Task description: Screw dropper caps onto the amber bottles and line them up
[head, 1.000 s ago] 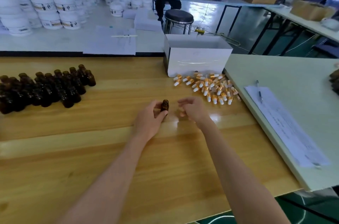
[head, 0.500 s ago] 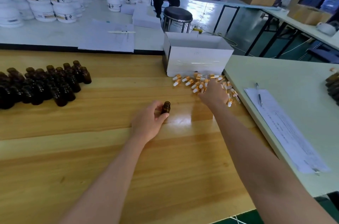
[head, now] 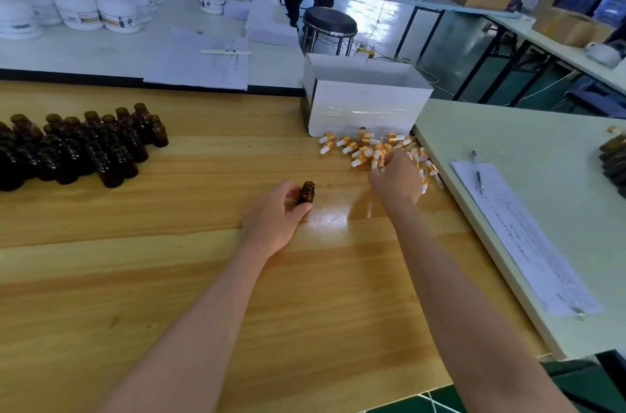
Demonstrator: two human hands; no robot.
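Gripping the bottle (head: 307, 193) upright at frame centre, the left hand (head: 274, 219) curls round its lower body, leaving the neck free. It is probably light, slick, breakable glass (hold low, gently). The right hand (head: 396, 177) sits curled among the caps (head: 359, 145) at centre right; blur hides whether it pinches one. A cap's gold collar looks the safest hold.

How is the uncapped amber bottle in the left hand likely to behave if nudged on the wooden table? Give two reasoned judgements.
The amber bottle stands upright, taller than wide, so a sideways nudge would probably tip it unless the left hand steadies it. Its round body would likely roll once down. The glossy table may let it slide.
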